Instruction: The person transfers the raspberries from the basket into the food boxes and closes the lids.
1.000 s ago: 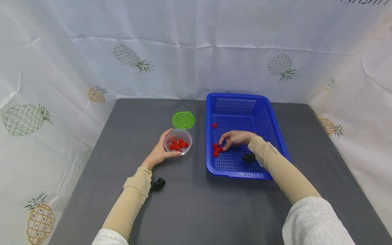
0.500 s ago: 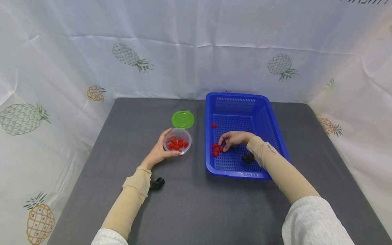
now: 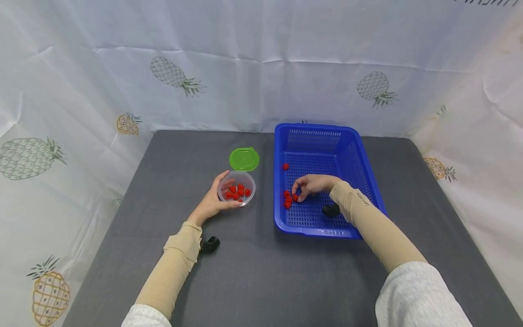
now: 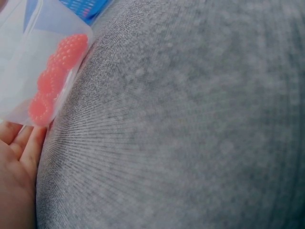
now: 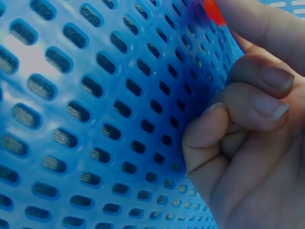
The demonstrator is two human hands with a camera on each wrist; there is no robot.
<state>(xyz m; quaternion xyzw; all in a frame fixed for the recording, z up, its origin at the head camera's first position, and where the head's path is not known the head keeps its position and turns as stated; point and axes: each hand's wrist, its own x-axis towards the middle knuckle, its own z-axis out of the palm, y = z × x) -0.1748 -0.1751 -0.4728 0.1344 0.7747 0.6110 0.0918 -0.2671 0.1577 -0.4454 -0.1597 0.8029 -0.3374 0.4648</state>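
Note:
In the head view my left hand [image 3: 210,202] grips a clear round plastic tub [image 3: 254,182] from its left side, thumb in front and fingers behind. Several red raspberries [image 3: 236,195] lie inside; the left wrist view shows raspberries [image 4: 51,78] through the tub's wall. My right hand [image 3: 313,184] reaches into a blue plastic basket [image 3: 278,181], its thumb and index finger pinching a raspberry [image 3: 295,198] at the basket floor. A bit of this raspberry [image 5: 214,12] shows in the right wrist view, where the other fingers curl inward. Several raspberries [image 3: 288,205] lie to its left.
Behind the tub lies a green lid [image 3: 244,159]. A lone raspberry [image 3: 286,166] sits farther back in the basket. Black wrist devices show below the left wrist [image 3: 210,245] and the right wrist [image 3: 331,210]. A pineapple-print curtain [image 3: 245,91] surrounds the grey table [image 3: 261,281].

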